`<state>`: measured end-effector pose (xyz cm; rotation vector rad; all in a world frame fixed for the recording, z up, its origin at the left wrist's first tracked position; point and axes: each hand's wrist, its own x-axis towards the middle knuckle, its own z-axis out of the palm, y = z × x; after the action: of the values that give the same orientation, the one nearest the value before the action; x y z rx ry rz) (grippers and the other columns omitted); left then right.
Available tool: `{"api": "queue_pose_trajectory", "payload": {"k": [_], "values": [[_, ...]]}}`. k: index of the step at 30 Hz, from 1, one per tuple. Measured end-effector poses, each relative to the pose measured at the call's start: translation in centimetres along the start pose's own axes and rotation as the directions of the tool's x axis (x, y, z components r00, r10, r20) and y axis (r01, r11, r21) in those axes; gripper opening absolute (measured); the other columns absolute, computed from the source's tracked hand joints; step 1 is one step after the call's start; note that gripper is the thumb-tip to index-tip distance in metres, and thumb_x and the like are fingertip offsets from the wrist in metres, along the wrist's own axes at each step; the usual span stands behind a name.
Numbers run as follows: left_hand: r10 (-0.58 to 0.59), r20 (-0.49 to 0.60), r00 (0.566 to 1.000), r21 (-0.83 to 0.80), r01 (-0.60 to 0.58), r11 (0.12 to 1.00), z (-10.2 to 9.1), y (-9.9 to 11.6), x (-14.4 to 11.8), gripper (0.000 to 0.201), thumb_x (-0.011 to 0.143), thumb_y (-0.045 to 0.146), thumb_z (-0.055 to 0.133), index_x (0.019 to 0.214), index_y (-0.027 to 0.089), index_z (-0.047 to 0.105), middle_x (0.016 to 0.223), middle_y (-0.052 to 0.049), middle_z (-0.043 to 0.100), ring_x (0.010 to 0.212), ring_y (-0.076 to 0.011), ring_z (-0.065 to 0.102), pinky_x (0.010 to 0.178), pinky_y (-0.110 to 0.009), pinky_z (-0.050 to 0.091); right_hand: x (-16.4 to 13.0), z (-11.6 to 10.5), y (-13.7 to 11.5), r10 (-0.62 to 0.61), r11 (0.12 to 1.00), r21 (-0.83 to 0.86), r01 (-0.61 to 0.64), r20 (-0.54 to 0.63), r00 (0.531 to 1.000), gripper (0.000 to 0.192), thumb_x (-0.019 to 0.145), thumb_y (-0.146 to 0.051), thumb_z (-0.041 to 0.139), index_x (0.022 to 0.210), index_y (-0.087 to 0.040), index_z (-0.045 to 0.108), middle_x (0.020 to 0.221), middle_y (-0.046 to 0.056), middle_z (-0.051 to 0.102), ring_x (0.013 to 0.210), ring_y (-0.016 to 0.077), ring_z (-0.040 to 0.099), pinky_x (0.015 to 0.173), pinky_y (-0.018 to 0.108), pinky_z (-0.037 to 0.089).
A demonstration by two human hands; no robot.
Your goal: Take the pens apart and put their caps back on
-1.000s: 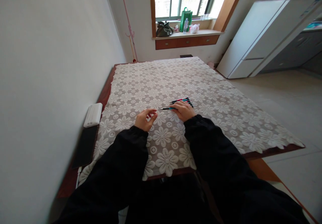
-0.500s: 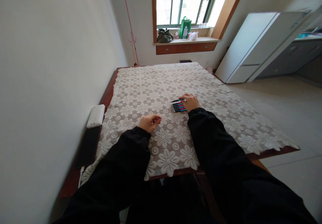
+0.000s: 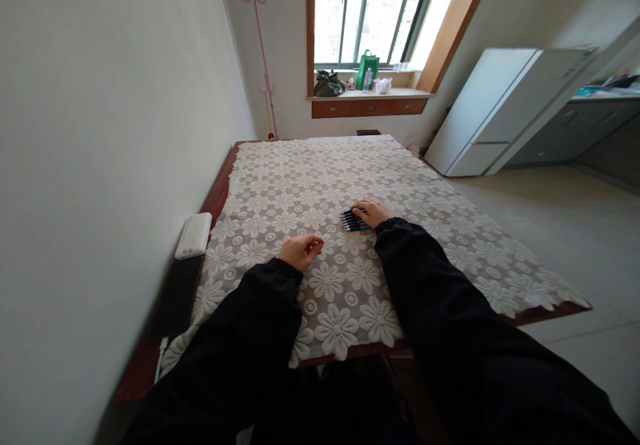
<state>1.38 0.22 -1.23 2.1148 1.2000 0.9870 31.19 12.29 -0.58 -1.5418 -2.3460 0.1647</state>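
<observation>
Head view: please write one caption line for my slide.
Right hand rests on a bunch of pens on the lace tablecloth; left hand lies curled nearby.

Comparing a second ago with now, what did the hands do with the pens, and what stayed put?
The right hand set the single pen it held beside the others and now rests on the gathered pens. The left hand stayed loosely curled on the lace tablecloth, holding nothing visible. The white box at the table's left edge did not move.

White floral lace tablecloth (image 3: 320,185), dark reddish-brown table (image 3: 215,195) edge, pens (image 3: 354,220) seemingly black, teal, red, black sleeves (image 3: 425,278), white power bank (image 3: 193,235), green bag (image 3: 367,68)
</observation>
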Motion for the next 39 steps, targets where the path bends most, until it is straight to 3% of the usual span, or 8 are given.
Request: {"api": "queue_pose_trajectory", "payload": {"k": [4,9,13,19,24,26,34,39], "values": [[0.022,0.013,1.0,0.016,-0.022,1.0,0.0,-0.1,0.1,0.014,0.092,0.029,0.061,0.097,0.023,0.072,0.074,0.001,0.077,0.064,-0.0129,0.067,0.063,-0.025,0.052,-0.5,0.1,-0.4,0.005,1.0,-0.005,-0.005,0.004,1.0,0.033,0.103,-0.035,0.048,0.121,-0.023,0.072,0.124,0.009,0.073,0.117,0.026,0.065,0.105,0.041,0.045],[0.022,0.004,1.0,0.024,-0.022,0.999,0.0,-0.1,0.2,0.013,0.092,0.029,0.061,0.096,0.022,0.072,0.073,0.001,0.077,0.063,-0.0131,0.066,0.062,-0.025,0.051,-1.5,0.6,-0.7,0.027,1.0,-0.006,-0.028,-0.016,0.999,0.045,0.104,-0.044,0.045,0.143,-0.024,0.057,0.144,0.011,0.062,0.136,0.0309,0.053,0.119,0.062,0.027],[-0.011,0.036,0.999,0.029,0.01,1.0,-0.1,0.1,0.1,0.016,0.093,0.03,0.06,0.099,0.021,0.072,0.077,0.001,0.078,0.067,-0.0126,0.067,0.067,-0.024,0.051,-2.2,1.1,-1.0,0.014,0.999,-0.032,-0.013,0.016,1.0,0.052,0.102,-0.053,0.045,0.146,-0.027,0.055,0.152,0.008,0.054,0.144,0.0325,0.044,0.121,0.066,0.022],[-0.044,0.051,0.998,0.038,0.042,0.998,-0.1,0.3,0.1,0.015,0.093,0.03,0.061,0.099,0.022,0.072,0.077,0.001,0.078,0.07,-0.0131,0.068,0.069,-0.025,0.051,-2.2,1.0,-1.0,0.003,0.997,-0.082,-0.005,-0.023,1.0,0.05,0.106,-0.045,0.033,0.15,-0.027,0.05,0.156,0.004,0.049,0.148,0.0295,0.041,0.124,0.064,0.017],[-0.043,0.045,0.998,0.035,0.041,0.999,-0.2,0.4,0.1,0.016,0.093,0.031,0.06,0.099,0.021,0.073,0.076,0.001,0.077,0.069,-0.0127,0.067,0.069,-0.025,0.051,-1.7,1.4,-2.0,-0.041,0.994,-0.105,0.041,0.0,0.999,0.052,0.106,-0.043,0.032,0.149,-0.022,0.053,0.156,0.006,0.05,0.148,0.0258,0.041,0.123,0.048,0.032],[-0.044,0.042,0.998,0.038,0.043,0.998,-0.2,0.5,0.1,0.016,0.093,0.03,0.06,0.099,0.021,0.073,0.076,0.001,0.077,0.067,-0.0124,0.066,0.068,-0.024,0.05,-1.6,1.8,-2.6,-0.083,0.989,-0.118,0.085,0.018,0.996,0.052,0.106,-0.042,0.032,0.149,-0.02,0.052,0.155,0.007,0.05,0.148,0.025,0.041,0.123,0.045,0.032],[-0.017,0.045,0.999,0.036,0.016,0.999,-0.4,0.7,0.0,0.015,0.092,0.029,0.061,0.095,0.02,0.072,0.074,0.0,0.075,0.066,-0.0124,0.064,0.067,-0.025,0.048,-2.2,2.8,-3.8,-0.075,0.979,-0.186,0.086,0.06,0.995,0.055,0.105,-0.04,0.035,0.154,-0.014,0.044,0.161,0.01,0.041,0.152,0.0266,0.034,0.126,0.049,0.023],[-0.035,0.066,0.997,0.068,0.031,0.997,-0.6,0.9,-0.1,0.016,0.091,0.03,0.06,0.093,0.019,0.072,0.07,0.0,0.071,0.062,-0.0118,0.06,0.065,-0.024,0.047,-2.4,1.0,-4.8,-0.132,0.975,-0.183,0.122,-0.04,0.991,0.047,0.106,-0.038,0.039,0.144,-0.015,0.055,0.152,0.013,0.054,0.143,0.0293,0.044,0.121,0.052,0.025]]}}
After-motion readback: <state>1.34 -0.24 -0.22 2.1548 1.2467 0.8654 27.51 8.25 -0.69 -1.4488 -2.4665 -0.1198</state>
